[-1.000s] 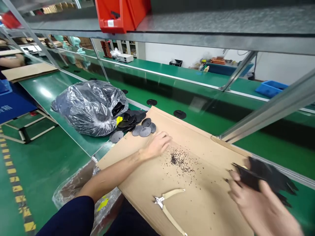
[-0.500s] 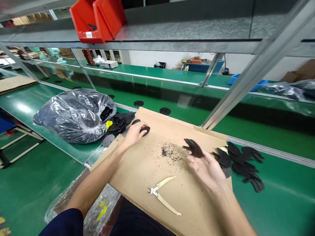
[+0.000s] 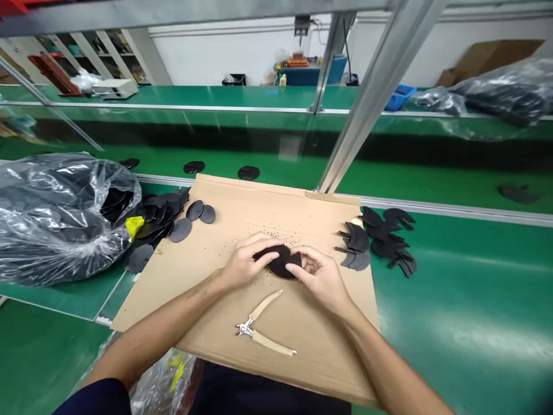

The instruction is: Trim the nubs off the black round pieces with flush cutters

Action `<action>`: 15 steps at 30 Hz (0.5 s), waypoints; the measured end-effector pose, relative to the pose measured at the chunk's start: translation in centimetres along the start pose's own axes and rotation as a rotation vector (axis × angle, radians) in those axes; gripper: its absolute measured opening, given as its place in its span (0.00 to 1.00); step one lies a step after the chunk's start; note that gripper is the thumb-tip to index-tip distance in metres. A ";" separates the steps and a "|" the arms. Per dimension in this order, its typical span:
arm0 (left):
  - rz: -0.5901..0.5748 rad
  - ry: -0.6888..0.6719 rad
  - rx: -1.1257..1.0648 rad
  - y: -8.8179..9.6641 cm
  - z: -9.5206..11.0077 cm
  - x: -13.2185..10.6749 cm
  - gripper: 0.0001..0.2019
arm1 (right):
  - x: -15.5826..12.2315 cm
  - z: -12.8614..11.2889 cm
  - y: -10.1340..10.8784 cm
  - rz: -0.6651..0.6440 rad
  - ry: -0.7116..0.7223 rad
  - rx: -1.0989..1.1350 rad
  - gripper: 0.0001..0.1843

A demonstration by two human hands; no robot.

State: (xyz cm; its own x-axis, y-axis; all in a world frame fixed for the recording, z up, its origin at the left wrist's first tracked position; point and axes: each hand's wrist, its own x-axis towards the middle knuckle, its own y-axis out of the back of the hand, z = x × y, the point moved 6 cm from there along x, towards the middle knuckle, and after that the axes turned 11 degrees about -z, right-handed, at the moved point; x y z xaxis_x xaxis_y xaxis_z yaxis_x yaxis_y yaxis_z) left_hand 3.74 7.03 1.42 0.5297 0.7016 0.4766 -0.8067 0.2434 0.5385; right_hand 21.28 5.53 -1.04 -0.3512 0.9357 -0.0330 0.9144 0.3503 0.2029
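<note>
Over the middle of the cardboard sheet (image 3: 259, 199), I see the worker's two hands brought close together around a dark flat piece (image 3: 281, 262). The left hand (image 3: 253, 259) pinches its left part, thumb in front and fingers curled along the upper edge. The right hand (image 3: 317, 274) grips the other side, its thumb pressed on the near face and forefinger behind; whether they hold one layer or several I cannot tell.

Around them, the sheet's middle is sprinkled with tiny black specks (image 3: 279, 233). Nearer the sheet's front edge lie nippers (image 3: 246, 328), pale handles spread wide. Toward its left back corner sit a few loose dark discs (image 3: 180, 229). Just off its left edge a heap of discs (image 3: 164, 216) leans against a clear plastic bag (image 3: 60, 219), with yellow tape (image 3: 135, 226) by the bag's gathered end.

At the sheet's right edge rest curved dark pieces (image 3: 356, 248), and more curved offcuts (image 3: 391, 236) lie beyond it on the green bench (image 3: 453, 288). Past its back edge are two small stacks (image 3: 248, 172) of discs.
</note>
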 end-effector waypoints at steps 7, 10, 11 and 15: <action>0.029 -0.150 0.224 -0.3 1.0 -0.8 0.20 | -0.3 0.7 -1.7 -0.111 -0.040 0.093 0.23; 0.015 -0.184 0.278 -0.6 1.5 -0.9 0.21 | -0.4 0.5 -1.8 -0.102 -0.026 0.071 0.23; 0.016 -0.186 0.282 -0.7 1.6 -0.9 0.20 | -0.4 0.4 -1.7 -0.092 -0.016 0.052 0.23; 0.066 -0.107 0.224 -0.3 1.6 -1.0 0.18 | -0.5 -0.8 -1.2 -0.023 0.086 -0.084 0.17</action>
State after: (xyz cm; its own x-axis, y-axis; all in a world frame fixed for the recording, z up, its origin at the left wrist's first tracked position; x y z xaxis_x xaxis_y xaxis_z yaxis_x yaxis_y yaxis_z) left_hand 3.84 5.18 1.93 0.5123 0.6333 0.5800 -0.7687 0.0371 0.6385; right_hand 20.17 4.63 -0.46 -0.3911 0.9193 0.0445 0.8869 0.3636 0.2848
